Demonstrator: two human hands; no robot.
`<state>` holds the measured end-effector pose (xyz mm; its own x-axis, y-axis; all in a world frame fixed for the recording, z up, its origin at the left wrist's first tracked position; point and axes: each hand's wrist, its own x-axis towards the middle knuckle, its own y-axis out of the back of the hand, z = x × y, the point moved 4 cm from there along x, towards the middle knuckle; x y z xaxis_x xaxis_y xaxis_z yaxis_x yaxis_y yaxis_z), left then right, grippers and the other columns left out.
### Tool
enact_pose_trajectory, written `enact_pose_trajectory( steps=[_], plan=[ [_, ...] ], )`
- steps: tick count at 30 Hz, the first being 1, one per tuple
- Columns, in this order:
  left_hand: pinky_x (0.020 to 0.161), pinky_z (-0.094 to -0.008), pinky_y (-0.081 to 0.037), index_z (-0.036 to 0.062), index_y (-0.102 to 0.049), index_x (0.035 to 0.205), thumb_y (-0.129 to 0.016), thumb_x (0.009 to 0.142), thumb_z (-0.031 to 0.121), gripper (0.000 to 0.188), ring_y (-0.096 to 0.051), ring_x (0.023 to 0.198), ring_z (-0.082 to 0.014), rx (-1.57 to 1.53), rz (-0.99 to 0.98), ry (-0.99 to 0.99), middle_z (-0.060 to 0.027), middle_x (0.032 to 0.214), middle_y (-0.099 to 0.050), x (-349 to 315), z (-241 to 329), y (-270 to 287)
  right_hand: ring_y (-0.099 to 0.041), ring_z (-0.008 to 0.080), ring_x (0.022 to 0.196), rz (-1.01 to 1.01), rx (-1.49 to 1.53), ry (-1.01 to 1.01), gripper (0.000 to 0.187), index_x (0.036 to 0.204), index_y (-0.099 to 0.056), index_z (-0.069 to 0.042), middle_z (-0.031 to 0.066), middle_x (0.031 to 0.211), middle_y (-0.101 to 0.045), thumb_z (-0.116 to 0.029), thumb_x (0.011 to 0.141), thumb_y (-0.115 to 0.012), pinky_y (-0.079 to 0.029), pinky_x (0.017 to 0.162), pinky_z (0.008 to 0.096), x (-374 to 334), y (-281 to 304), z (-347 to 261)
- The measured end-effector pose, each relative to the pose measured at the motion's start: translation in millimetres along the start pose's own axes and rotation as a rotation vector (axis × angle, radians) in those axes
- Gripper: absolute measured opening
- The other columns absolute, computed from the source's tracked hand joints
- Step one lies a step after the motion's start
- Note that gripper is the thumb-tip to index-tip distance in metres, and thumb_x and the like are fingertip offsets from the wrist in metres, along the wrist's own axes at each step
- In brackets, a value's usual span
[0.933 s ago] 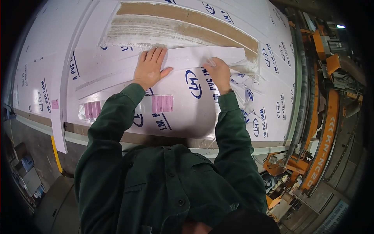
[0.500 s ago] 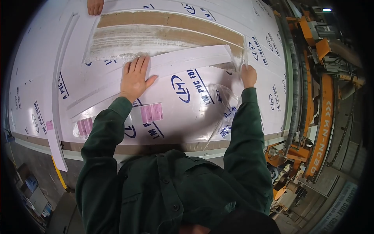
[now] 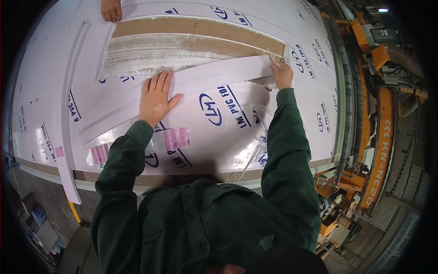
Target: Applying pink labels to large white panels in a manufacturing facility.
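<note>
A long white foam-board strip (image 3: 219, 71) lies slantwise over a large film-covered white board (image 3: 219, 157) with blue print. My left hand (image 3: 156, 98) rests flat on the strip's middle, fingers stretched and thumb apart. At the strip's right end is my right hand (image 3: 282, 76), its fingers pinched together. A thin pale sliver shows by those fingertips; whether they grip it or the strip's corner I cannot make out. Just beyond the strip, a long cut-out (image 3: 191, 28) bares a brown surface, its nearer part streaked with white dust.
Another person's hand (image 3: 111, 10) touches the cut-out's far left corner. Pink labels (image 3: 176, 138) lie under clear film near me. A narrow white strip (image 3: 68, 176) overhangs the front edge at left. Orange machinery (image 3: 378, 146) runs along the right side.
My right hand has moved left and slightly away from me, from beside the strip's right end onto it. My left hand stays flat in nearly the same place.
</note>
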<state>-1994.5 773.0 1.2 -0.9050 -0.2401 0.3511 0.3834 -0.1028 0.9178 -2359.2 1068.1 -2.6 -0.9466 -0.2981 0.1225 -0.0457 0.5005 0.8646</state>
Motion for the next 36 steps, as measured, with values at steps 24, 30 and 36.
enact_pose_trajectory(
  steps=[24,30,36],
  plan=[
    [0.106,-0.0453,-0.029,0.0039,-0.042,0.138,-0.059,0.087,0.047,0.069,-0.041,0.126,-0.0279,0.009,-0.004,0.002,-0.0116,0.136,-0.046,-1,-1,-1,-0.041,0.0018,0.065,-0.422,0.553,0.073,0.011,0.095,-0.064,-0.005,-0.008,0.073,-0.051,-0.015,0.09,-0.066,-0.033,0.057,0.0192,-111,123,-109],
    [0.105,-0.045,-0.03,0.0036,-0.042,0.137,-0.059,0.087,0.047,0.069,-0.041,0.125,-0.0273,0.028,0.021,-0.003,-0.0111,0.135,-0.047,-2,0,2,-0.039,0.0032,0.057,-0.26,0.854,-0.135,0.014,0.1,-0.064,-0.002,-0.0071,0.068,-0.05,-0.012,0.091,-0.064,-0.03,0.053,0.0202,-146,167,-90],
    [0.103,-0.0453,-0.032,0.0016,-0.043,0.136,-0.061,0.085,0.049,0.072,-0.043,0.123,-0.0297,-0.025,0.048,-0.015,-0.0135,0.132,-0.048,-5,-1,-3,-0.042,0.0035,0.057,0.071,0.671,-0.115,0.014,0.099,-0.065,-0.005,-0.0054,0.068,-0.052,-0.016,0.09,-0.068,-0.03,0.052,0.0207,-169,251,-16]
  ],
)
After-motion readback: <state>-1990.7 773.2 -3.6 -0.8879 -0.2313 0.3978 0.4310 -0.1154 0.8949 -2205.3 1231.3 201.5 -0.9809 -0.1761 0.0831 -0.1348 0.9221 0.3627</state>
